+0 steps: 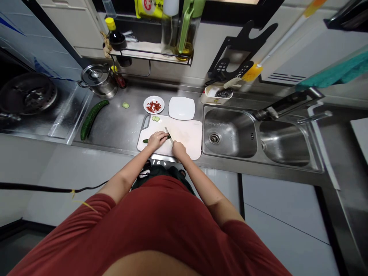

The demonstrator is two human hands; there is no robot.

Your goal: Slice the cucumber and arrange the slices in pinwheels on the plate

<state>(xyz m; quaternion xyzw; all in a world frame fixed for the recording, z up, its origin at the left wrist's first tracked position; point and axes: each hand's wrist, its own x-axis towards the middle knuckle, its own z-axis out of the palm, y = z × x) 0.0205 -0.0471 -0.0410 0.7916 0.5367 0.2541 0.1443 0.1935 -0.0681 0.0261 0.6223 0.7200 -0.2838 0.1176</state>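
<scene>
A short cucumber (145,141) is laid lengthwise on the left half of the white cutting board (188,136), toward its near edge, and is partly covered by the left hand (157,140). It is held down from above by that hand, whose fingers are bent and set close together over it. A knife (167,131) is gripped in the right hand (179,149) over the middle of the board; its handle is wrapped by the curled fingers, and its blade is set across the cucumber just beside the left fingertips. Whether the cucumber is cut right through there cannot be told. Pale green slices (155,119) are placed at the far left corner of the board, near its handle slot. Just behind that corner, a round plate (146,100) is filled with chopped red pieces (154,106), and a square white plate (181,108) is set just behind the board's middle. To the left of the board, a long cucumber (92,119) and, farther back, a single pale green piece (125,105) are left on the metal desk (120,122). A sink (232,142) is fitted just to the right of the board.
</scene>
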